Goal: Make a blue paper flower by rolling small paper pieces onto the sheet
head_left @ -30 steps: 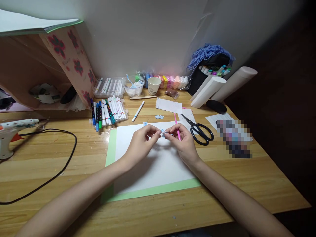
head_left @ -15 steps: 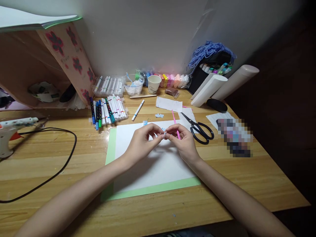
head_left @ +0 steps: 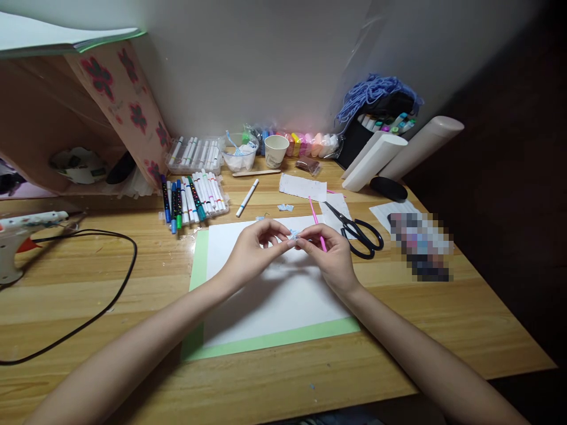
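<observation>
My left hand (head_left: 261,248) and my right hand (head_left: 330,251) meet fingertip to fingertip above a white sheet with green borders (head_left: 274,313). Between them they pinch a small light-blue and white piece (head_left: 293,234), perhaps paper; its exact shape is too small to make out. A thin pink stick (head_left: 315,212) runs behind the fingers of my right hand, partly hidden; whether that hand grips it I cannot tell. Black-handled scissors (head_left: 359,236) lie just right of my right hand. Small blue-white scraps (head_left: 286,207) rest beyond the sheet.
Markers (head_left: 195,200) fill a tray at the back left, with a single marker (head_left: 247,198) beside it. A paper cup (head_left: 277,151) and a clear bowl (head_left: 240,156) stand near the wall. A glue gun (head_left: 18,242) and its cable are at left. White rolls (head_left: 376,160) lean at right.
The pinched blue-white piece has turned slightly and shows a little more above my fingertips. The pink stick has shifted slightly by my right hand. Both arms stay nearly in place.
</observation>
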Tool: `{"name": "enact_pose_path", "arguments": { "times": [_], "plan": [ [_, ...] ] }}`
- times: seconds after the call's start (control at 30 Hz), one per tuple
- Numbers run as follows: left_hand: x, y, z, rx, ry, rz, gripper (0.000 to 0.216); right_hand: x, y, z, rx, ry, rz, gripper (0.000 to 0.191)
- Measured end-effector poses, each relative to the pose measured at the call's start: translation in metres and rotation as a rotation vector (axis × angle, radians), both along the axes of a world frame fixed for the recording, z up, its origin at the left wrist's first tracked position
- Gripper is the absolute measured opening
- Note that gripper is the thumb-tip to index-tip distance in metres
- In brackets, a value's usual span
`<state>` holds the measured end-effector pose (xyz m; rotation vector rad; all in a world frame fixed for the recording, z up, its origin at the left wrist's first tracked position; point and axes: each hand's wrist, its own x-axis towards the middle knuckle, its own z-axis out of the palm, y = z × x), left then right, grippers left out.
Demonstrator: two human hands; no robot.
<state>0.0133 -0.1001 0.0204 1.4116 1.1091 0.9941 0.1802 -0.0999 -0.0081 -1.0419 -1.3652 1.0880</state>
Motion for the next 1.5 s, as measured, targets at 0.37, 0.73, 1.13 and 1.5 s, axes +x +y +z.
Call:
{"name": "enact_pose_path", "arguments": {
  "times": [0.37,0.73,1.13,1.5],
  "plan": [
    [0.000,-0.003,0.002,0.180,0.193,0.029,0.013,0.002,-0.002,-0.001,-0.011,0.029,0.045,0.007],
    [0.000,0.000,0.002,0.040,0.064,-0.050,0.017,0.004,0.001,-0.004,-0.017,0.035,0.090,0.010],
    [0.000,-0.001,0.001,0.022,0.066,0.011,0.016,0.002,-0.004,0.001,0.022,-0.050,-0.015,0.010],
    [-0.051,-0.009,-0.013,-0.056,0.109,0.209,0.023,0.014,0.009,-0.010,-0.034,-0.406,-0.080,0.015]
  ]
}}
